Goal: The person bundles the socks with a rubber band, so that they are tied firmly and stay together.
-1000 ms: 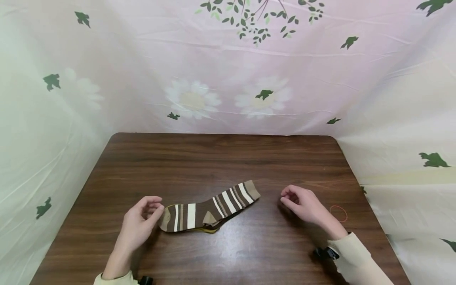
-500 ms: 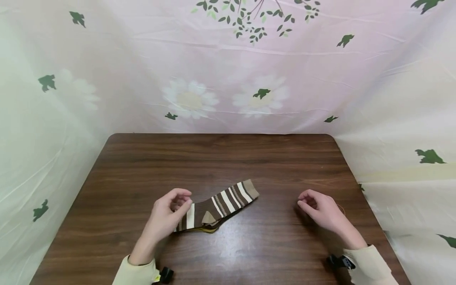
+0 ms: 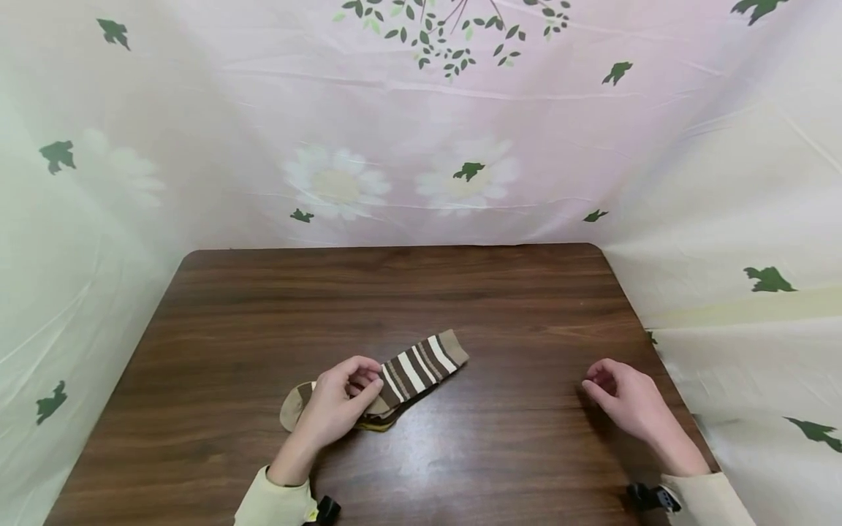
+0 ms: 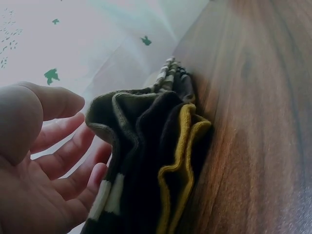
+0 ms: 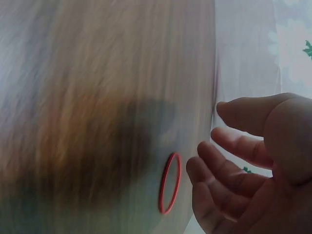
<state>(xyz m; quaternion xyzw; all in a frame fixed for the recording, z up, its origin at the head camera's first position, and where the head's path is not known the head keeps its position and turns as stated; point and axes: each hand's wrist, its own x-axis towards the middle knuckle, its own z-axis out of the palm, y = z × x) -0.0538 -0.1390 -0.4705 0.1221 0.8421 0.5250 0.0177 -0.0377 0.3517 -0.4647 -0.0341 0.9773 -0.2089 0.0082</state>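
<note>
A stack of striped socks [image 3: 416, 371] in brown, tan and white lies on the table, with the open cuff end toward the upper right in the head view. My left hand [image 3: 335, 405] hovers over the foot part and covers much of it, its fingers loosely curved and gripping nothing. In the left wrist view several sock layers [image 4: 129, 114] show, including a mustard-yellow edge [image 4: 185, 141]. Near the table's right side, my right hand [image 3: 628, 402] is raised with loosely bent fingers and nothing in them. A red rubber band [image 5: 162, 187] lies by its fingertips in the right wrist view.
The brown wood-grain table [image 3: 513, 292] has pale printed cloth [image 3: 401, 146] hanging at its back and both sides. Dark wrist devices sit at both cuffs.
My left hand has moved right, from the sock toes to over the foot part. Moving right and nearer the edge, my right hand now hides the red band in the head view.
</note>
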